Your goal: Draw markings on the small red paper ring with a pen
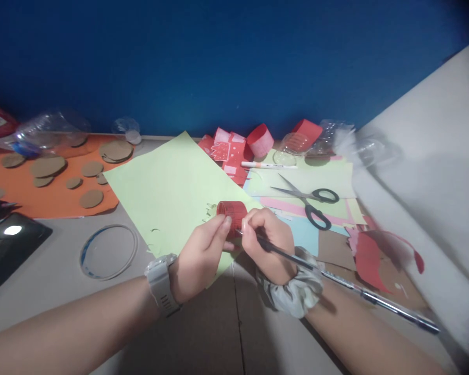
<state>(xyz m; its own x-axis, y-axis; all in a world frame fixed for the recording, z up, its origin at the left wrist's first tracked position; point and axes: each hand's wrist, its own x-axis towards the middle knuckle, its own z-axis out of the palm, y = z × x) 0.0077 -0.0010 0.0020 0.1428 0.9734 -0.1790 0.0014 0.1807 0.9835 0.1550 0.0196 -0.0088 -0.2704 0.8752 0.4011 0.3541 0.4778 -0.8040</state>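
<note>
A small red ring-shaped piece (234, 211) is pinched between the thumb and fingers of my left hand (203, 250), just above a pale green sheet (172, 187). My right hand (269, 242) is closed round a long dark pen-like tool (347, 284), whose thin tip meets the near side of the red piece. The tool's far end slants down to the right over my forearm. Small green paper scraps lie on the sheet beside the red piece.
Scissors (307, 200) and a white marker (269, 165) lie on coloured papers at right. Red paper pieces (260, 140) stand behind. An orange sheet (74, 203) with cardboard discs, a plastic bottle (50, 133), a tape ring (84, 260) and a black device (11, 250) are at left.
</note>
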